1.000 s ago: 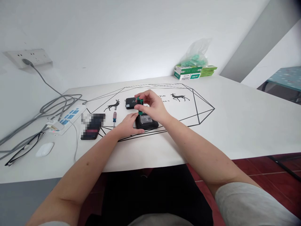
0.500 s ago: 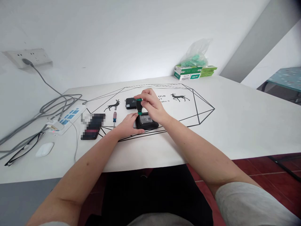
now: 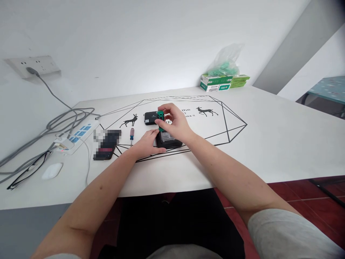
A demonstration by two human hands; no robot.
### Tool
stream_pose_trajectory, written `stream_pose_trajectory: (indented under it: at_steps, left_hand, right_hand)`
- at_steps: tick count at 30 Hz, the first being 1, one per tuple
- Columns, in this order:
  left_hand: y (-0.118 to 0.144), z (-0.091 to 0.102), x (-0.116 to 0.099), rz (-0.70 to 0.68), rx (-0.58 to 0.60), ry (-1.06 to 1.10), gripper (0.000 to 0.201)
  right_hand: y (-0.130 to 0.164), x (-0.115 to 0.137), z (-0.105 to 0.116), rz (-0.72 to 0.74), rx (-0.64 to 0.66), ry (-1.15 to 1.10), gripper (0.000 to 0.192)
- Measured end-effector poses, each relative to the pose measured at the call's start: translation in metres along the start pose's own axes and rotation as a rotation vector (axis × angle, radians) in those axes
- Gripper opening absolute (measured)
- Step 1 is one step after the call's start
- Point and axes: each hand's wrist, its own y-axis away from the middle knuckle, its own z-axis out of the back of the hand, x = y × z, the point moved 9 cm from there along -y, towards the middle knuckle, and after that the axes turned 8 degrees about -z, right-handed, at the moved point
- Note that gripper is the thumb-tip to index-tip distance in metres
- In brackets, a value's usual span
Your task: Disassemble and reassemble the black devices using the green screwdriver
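From the head camera, we see a person seated at a white table (image 3: 269,144) printed with black lines and deer. The right hand (image 3: 175,122) is closed around a green-handled screwdriver (image 3: 160,118), fingers pinching the handle, the tool standing nearly upright with its tip down on a black box (image 3: 169,140) that lies label-up at the table's middle. The left hand (image 3: 147,144) rests flat beside the box, its thumb and fingers pressed to the box's left edge, steadying it; the hand holds nothing else. A second black box (image 3: 150,118) lies just behind the first, partly hidden by the screwdriver handle.

We also see, left of the left hand, a small screwdriver (image 3: 131,135) with a red and blue handle lying on the table, and beyond it a dark phone (image 3: 105,147), its screen blurred. Farther left sit a power strip (image 3: 78,135) with grey cables, a white mouse (image 3: 52,171) and a pair of glasses (image 3: 24,172). At the far edge by the wall, green boxes (image 3: 223,82) are stacked under a plastic bag (image 3: 225,61).
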Motion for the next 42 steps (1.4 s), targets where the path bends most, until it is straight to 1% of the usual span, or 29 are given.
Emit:
stream_pose_trajectory:
  at_steps: [8, 11, 12, 13, 14, 17, 18, 19, 21, 23, 24, 26, 28, 30, 33, 36, 39, 42]
  left_hand:
    - [0.0, -0.002, 0.002, 0.016, 0.013, 0.006, 0.111]
    - [0.001, -0.002, 0.006, 0.002, -0.019, 0.023, 0.114]
    - [0.001, 0.0, 0.006, -0.011, -0.044, 0.03, 0.111]
    - [0.001, 0.002, 0.005, -0.035, -0.076, 0.034, 0.102]
    - [0.001, 0.005, 0.003, -0.071, -0.114, 0.035, 0.088]
    - [0.001, 0.015, -0.005, -0.203, -0.231, 0.005, 0.035]
    - [0.0, 0.018, -0.007, -0.233, -0.267, -0.012, 0.021]
    - [0.0, 0.02, -0.008, -0.251, -0.297, -0.03, 0.012]
    - [-0.001, 0.024, -0.006, -0.258, -0.342, -0.063, 0.01]
    - [-0.002, 0.028, -0.001, -0.217, -0.375, -0.111, 0.011]
    - [-0.003, 0.031, 0.004, -0.167, -0.389, -0.149, 0.012]
    - [-0.002, 0.037, 0.017, -0.02, -0.414, -0.247, 0.013]
    - [0.0, 0.043, 0.03, 0.128, -0.411, -0.354, 0.015]
    - [0.002, 0.046, 0.038, 0.214, -0.381, -0.441, 0.019]
    - [0.002, 0.046, 0.041, 0.249, -0.329, -0.518, 0.024]
    - [0.002, 0.046, 0.043, 0.269, -0.301, -0.544, 0.027]
    - [0.006, 0.051, 0.046, 0.32, -0.303, -0.542, 0.033]
    - [0.013, 0.062, 0.05, 0.401, -0.328, -0.572, 0.038]
  right_hand:
    - [-0.002, 0.0, 0.006, 0.015, -0.033, -0.01, 0.033]
    - [-0.002, -0.001, 0.01, 0.023, -0.07, -0.016, 0.033]
    - [-0.002, -0.002, 0.012, 0.025, -0.09, -0.019, 0.033]
    - [-0.002, -0.003, 0.014, 0.025, -0.113, -0.021, 0.033]
    - [-0.002, -0.004, 0.016, 0.024, -0.138, -0.022, 0.033]
    - [-0.002, -0.006, 0.02, 0.024, -0.197, -0.015, 0.032]
    - [-0.002, -0.007, 0.021, 0.025, -0.209, -0.014, 0.032]
    - [-0.002, -0.007, 0.021, 0.026, -0.217, -0.012, 0.032]
    - [-0.002, -0.008, 0.022, 0.028, -0.238, -0.007, 0.032]
    - [-0.002, -0.008, 0.025, 0.029, -0.264, 0.007, 0.032]
    - [-0.002, -0.008, 0.027, 0.029, -0.278, 0.016, 0.032]
    - [-0.003, -0.009, 0.032, 0.027, -0.303, 0.034, 0.033]
    - [-0.005, -0.01, 0.035, 0.02, -0.312, 0.051, 0.032]
    - [-0.006, -0.01, 0.036, 0.015, -0.31, 0.074, 0.032]
    - [-0.006, -0.01, 0.035, 0.02, -0.307, 0.103, 0.031]
    - [-0.005, -0.01, 0.034, 0.015, -0.307, 0.126, 0.031]
    - [-0.007, -0.012, 0.037, 0.006, -0.319, 0.152, 0.032]
    - [-0.013, -0.016, 0.049, -0.018, -0.35, 0.26, 0.03]
